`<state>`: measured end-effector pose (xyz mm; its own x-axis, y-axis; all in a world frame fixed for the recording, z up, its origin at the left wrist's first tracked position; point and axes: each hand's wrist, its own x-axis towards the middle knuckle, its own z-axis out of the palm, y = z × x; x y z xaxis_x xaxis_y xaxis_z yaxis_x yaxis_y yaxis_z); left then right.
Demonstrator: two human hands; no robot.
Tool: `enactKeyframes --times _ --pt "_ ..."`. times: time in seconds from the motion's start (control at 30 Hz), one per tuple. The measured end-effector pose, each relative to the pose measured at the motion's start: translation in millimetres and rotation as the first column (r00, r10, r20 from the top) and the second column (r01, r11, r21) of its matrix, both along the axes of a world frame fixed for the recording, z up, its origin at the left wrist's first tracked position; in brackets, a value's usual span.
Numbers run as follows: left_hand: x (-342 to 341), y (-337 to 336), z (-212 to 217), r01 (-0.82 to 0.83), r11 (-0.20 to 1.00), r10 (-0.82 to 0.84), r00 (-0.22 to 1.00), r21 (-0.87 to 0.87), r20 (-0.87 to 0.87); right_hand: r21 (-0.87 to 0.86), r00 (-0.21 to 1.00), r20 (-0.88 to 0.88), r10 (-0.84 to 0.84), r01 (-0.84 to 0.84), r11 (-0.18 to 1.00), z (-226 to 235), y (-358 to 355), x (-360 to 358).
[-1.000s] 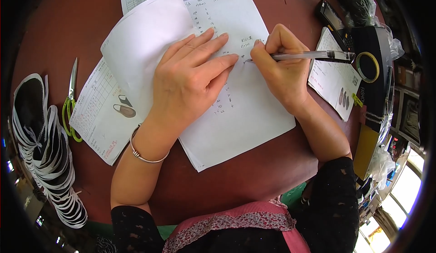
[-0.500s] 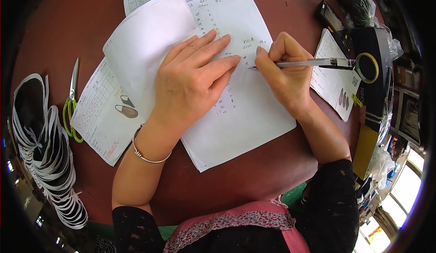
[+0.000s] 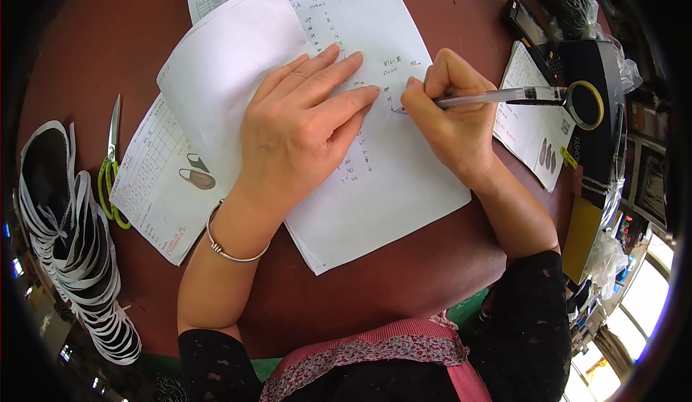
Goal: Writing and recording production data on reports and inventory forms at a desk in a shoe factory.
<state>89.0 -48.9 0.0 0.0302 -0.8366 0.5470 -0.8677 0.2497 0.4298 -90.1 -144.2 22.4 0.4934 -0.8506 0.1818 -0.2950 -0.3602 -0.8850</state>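
My left hand (image 3: 303,128) lies flat on a white paper pad (image 3: 382,207), its fingers stretched out, holding nothing. My right hand (image 3: 454,124) pinches a clear-barrelled pen (image 3: 476,98). The pen's tip rests on the sheet, just below a short column of handwritten figures and close to my left fingertips. More handwritten columns run along the page, partly hidden under my left hand. A turned-back page (image 3: 223,63) curls over on the left. Beneath it sticks out a printed form (image 3: 155,193) with a picture of shoes.
Green-handled scissors (image 3: 110,171) lie at the left, beside a stack of black, white-edged shoe pieces (image 3: 72,250). On the right are another printed sheet (image 3: 530,121), a black handheld device (image 3: 530,31), a tape roll (image 3: 584,106), a dark box (image 3: 595,70) and plastic bags (image 3: 609,258).
The pen tip has shifted slightly, with a small new mark on the page. My left hand stays flat on the paper. The whole view has shifted a little.
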Motion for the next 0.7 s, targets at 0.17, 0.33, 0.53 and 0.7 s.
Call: enactKeyframes --times 0.17,0.33,0.53,0.7 --pt "-1 2 4 0.0 0.999 0.001 0.999 0.032 -0.034 -0.015 1.0 -0.014 0.0 -0.001 1.0 -2 1 -1" --pt "-1 2 -1 0.0 1.0 0.001 1.0 0.015 -0.02 0.106 0.996 0.092 0.012 -0.022 0.994 -9 -4 -10" --pt "0 7 -5 -0.004 1.0 0.002 0.998 -0.029 -0.059 0.142 0.997 -0.057 -0.051 0.059 0.988 1 2 -17" --pt "0 8 -2 0.016 1.0 -0.018 0.997 -0.023 -0.082 0.119 0.996 0.037 -0.076 0.071 0.99 -2 12 -13"
